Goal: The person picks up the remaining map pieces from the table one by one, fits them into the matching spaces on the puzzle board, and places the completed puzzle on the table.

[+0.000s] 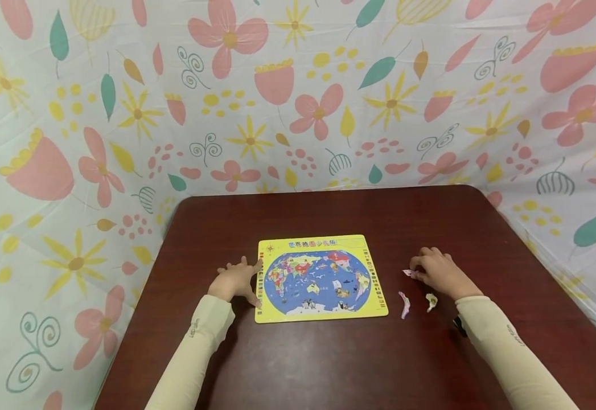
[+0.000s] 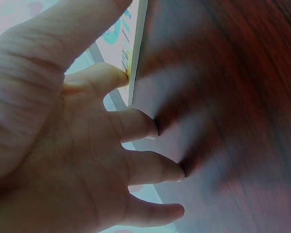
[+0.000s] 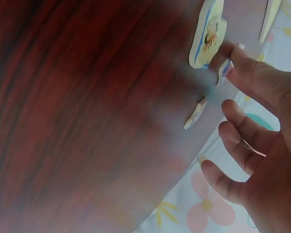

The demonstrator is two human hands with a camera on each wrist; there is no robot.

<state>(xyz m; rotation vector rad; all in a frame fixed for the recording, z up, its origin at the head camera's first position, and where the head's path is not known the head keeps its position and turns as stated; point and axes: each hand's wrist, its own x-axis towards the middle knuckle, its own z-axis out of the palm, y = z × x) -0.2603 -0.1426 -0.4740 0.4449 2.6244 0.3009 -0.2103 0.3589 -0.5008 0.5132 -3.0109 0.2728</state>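
A yellow-bordered world map puzzle board lies flat on the table. At its left edge is my left hand, fingers spread; in the left wrist view the index fingertip touches the board's side. To the right of the board, my right hand pinches a small puzzle piece between thumb and index finger, low over the table; the fingers partly hide it. Nearer the person lie a long, curved purple-edged puzzle piece and a smaller pale puzzle piece.
The dark red-brown wooden table has rounded far corners. A white cloth with a flower print hangs behind it and along its sides. Something small and black shows under the right wrist.
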